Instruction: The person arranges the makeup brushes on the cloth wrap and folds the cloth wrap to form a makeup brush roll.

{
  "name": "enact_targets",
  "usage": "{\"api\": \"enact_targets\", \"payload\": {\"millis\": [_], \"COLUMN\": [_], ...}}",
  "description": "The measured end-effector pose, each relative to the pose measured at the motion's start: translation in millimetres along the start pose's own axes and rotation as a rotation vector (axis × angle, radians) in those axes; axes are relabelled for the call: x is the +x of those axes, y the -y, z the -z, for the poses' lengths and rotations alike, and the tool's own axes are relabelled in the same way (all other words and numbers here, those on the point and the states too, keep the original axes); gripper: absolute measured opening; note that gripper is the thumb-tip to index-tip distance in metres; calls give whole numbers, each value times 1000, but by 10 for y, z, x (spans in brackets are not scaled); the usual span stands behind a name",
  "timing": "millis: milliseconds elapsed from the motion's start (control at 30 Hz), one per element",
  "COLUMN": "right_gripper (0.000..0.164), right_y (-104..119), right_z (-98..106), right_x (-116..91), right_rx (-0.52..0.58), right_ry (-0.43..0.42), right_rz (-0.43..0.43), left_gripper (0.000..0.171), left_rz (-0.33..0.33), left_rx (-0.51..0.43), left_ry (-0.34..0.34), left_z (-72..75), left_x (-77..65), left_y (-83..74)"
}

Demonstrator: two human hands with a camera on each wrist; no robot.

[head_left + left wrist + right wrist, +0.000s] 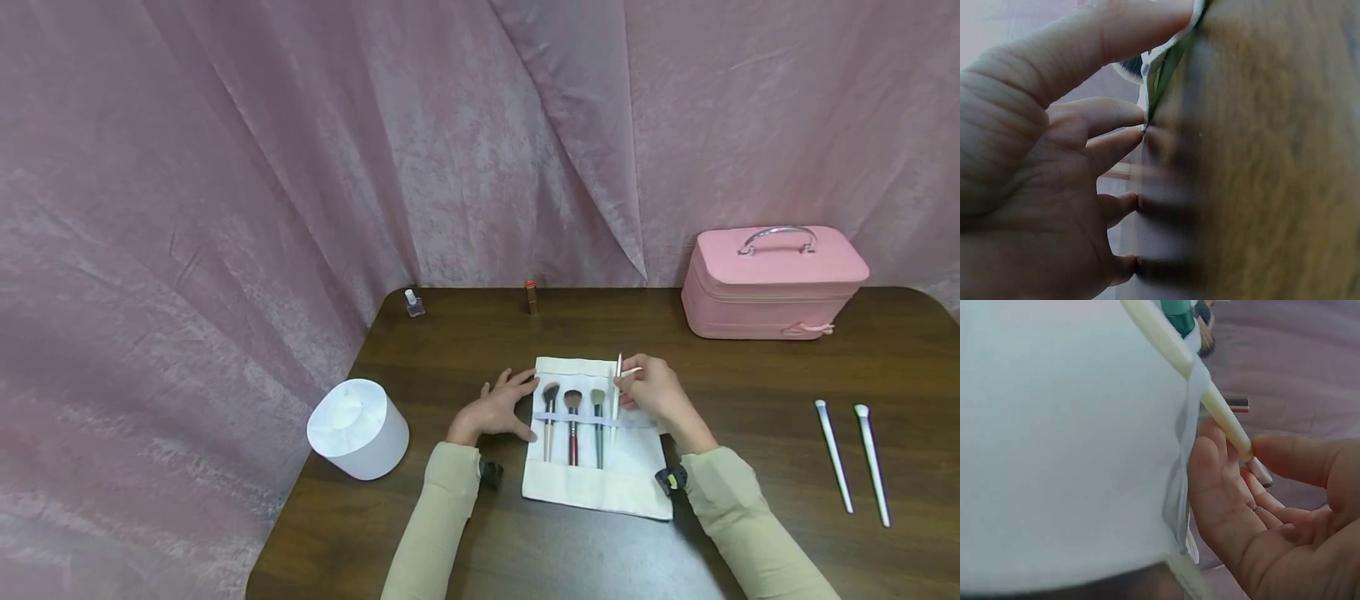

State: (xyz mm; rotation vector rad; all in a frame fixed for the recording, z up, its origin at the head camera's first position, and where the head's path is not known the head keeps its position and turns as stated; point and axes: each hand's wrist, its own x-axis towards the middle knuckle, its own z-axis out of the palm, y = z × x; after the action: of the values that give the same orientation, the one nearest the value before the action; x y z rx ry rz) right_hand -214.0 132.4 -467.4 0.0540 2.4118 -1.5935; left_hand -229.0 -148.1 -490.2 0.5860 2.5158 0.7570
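A white cloth brush roll (630, 487) lies unfolded on the table. My right hand (660, 396) pinches a cream-handled makeup brush (1225, 419) between thumb and fingers near its metal end. That handle runs under the roll's elastic band (1192, 403). Three other brushes are held by the band: a dark angled brush (551, 396), a red-handled brush (573, 429) and a green-handled brush (598, 425). My left hand (498, 408) has its fingers spread, and they touch the roll's left edge. In the left wrist view the thumb lies on the cloth edge (1147, 69).
Two white brushes (834, 454) (872, 462) lie on the table at the right. A pink case (772, 283) stands at the back right. Along the back are a lipstick (531, 297) and a small bottle (414, 305). A white round container (360, 429) sits at the left edge.
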Motion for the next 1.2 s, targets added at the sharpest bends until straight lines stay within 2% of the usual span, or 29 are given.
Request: {"api": "enact_targets", "payload": {"millis": [167, 400, 700, 1000, 1200], "right_gripper": [23, 24, 12, 12, 19], "right_y": [-5, 40, -2, -22, -20], "right_z": [-53, -67, -88, -122, -137], "right_x": [-1, -11, -22, -43, -56], "right_rx": [-28, -90, -129, -166, -207], "right_ry": [7, 15, 15, 43, 33], "right_rz": [-13, -41, -33, -54, -50], "left_gripper": [96, 96, 96, 96, 96], "left_rz": [4, 5, -2, 0, 3], "left_rx": [8, 12, 0, 5, 4], "left_ry": [1, 1, -1, -1, -4], "left_z": [-5, 2, -3, -15, -12], "left_x": [8, 2, -4, 7, 8], "left_y": [6, 2, 3, 18, 8]}}
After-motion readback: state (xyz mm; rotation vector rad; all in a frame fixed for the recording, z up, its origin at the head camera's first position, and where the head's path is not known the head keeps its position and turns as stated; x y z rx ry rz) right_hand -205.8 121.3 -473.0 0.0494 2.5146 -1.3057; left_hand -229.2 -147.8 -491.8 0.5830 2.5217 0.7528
